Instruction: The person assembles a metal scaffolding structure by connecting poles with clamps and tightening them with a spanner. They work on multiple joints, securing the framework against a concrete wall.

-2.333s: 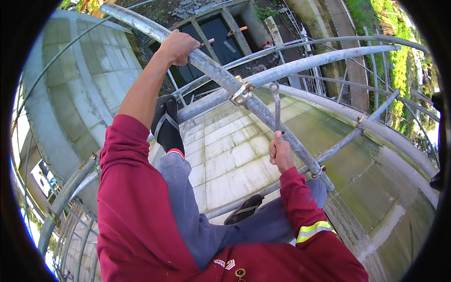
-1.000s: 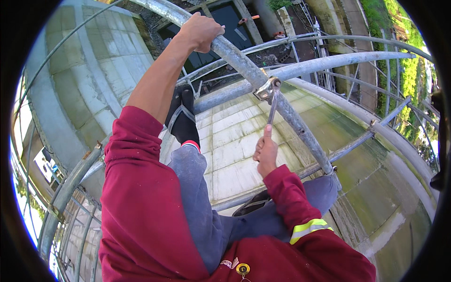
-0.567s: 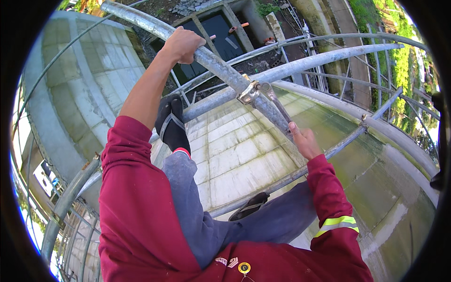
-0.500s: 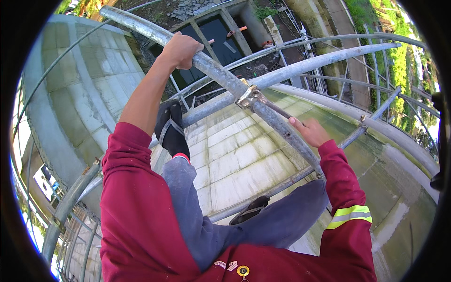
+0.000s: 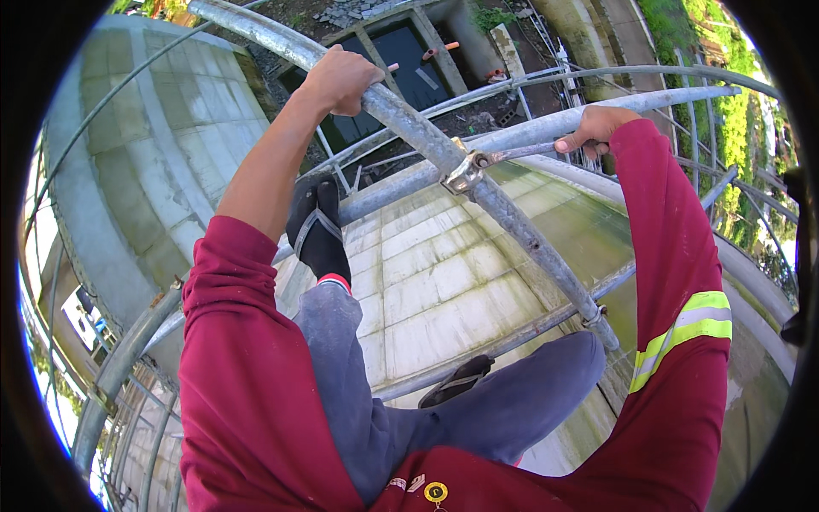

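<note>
My left hand [image 5: 344, 81] is wrapped round a galvanized scaffold pipe [image 5: 397, 119] that slopes from the upper left toward my right knee. A metal scaffold clamp [image 5: 465, 173] sits where this pipe crosses a second scaffold tube [image 5: 537, 130]. On the clamp's bolt rests the head of a wrench [image 5: 522, 152]. Closed on the wrench's far end is my right hand [image 5: 599, 130], just beside the second tube; some of its fingers are hidden behind the palm.
My feet, in black socks and flip-flops [image 5: 316, 224], rest on scaffold tubes. A stained concrete surface [image 5: 426, 282] lies far below. At the top, a walled pit [image 5: 409, 64] holds dark water. Another clamp [image 5: 595, 316] joins the pipe's lower end to a crossing tube.
My right hand has swung the wrench up and away from the sloping pipe, toward the second tube. My left hand keeps its grip on the pipe.
</note>
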The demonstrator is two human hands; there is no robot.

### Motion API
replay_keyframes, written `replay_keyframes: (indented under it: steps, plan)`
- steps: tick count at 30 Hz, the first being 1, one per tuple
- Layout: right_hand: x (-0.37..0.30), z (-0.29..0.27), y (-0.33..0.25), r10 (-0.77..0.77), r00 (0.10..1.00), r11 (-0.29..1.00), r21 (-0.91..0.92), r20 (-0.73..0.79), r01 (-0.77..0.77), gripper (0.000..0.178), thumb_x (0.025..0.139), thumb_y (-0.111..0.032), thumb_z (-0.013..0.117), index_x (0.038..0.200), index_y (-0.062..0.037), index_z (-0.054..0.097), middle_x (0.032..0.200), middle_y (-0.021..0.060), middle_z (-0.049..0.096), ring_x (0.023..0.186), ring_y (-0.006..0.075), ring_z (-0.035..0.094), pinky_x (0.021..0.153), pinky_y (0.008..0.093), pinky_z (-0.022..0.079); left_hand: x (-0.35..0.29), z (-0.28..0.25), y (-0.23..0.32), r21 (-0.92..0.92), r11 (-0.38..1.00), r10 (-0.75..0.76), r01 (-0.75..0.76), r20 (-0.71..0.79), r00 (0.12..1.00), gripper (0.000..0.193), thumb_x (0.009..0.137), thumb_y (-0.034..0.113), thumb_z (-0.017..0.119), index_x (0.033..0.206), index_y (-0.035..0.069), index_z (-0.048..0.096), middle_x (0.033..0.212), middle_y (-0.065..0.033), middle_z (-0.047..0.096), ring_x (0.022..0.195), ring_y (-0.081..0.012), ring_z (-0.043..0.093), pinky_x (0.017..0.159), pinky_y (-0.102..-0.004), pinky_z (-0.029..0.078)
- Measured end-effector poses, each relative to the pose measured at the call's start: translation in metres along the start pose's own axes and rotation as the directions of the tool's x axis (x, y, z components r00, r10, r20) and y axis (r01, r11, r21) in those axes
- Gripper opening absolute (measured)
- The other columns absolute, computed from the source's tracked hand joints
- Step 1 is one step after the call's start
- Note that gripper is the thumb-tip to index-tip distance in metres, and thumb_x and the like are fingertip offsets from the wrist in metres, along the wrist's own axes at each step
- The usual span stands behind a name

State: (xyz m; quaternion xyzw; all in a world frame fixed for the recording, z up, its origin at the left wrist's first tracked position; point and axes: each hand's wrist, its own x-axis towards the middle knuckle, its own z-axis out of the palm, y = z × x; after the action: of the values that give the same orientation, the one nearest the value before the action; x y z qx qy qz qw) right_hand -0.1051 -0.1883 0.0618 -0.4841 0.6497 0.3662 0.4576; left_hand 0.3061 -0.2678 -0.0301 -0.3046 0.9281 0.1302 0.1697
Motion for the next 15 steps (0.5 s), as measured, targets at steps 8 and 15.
replay_keyframes:
  steps: [8, 15]
  plan:
    - [-0.007, 0.030, 0.012, -0.109, 0.975, 0.994, -0.032, -0.195, 0.105, 0.083, 0.062, -0.081, 0.075, 0.058, 0.0007, 0.066, 0.055, 0.0141, 0.061, 0.056, 0.0286, 0.061, 0.061, 0.0425, 0.048, -0.003, -0.007, -0.005, 0.005, 1.000, -0.007, 0.006, 0.014, 1.000, 0.029, 0.056, 0.004, 0.073, 0.082, 0.013, 0.064, 0.076, -0.0081, 0.065, 0.085, -0.0317, 0.067, 0.076, -0.0457, 0.047]
    - [-0.026, 0.118, 0.030, 0.012, 0.958, 0.951, 0.300, -0.287, 0.079, 0.080, 0.072, -0.079, 0.071, 0.050, -0.0034, 0.055, 0.051, 0.0081, 0.053, 0.049, 0.0204, 0.052, 0.054, 0.0405, 0.040, -0.004, 0.005, -0.006, -0.047, 0.999, 0.028, -0.028, 0.002, 1.000, 0.030, 0.056, 0.005, 0.072, 0.083, 0.013, 0.064, 0.079, -0.0087, 0.067, 0.087, -0.0339, 0.067, 0.077, -0.0480, 0.047]
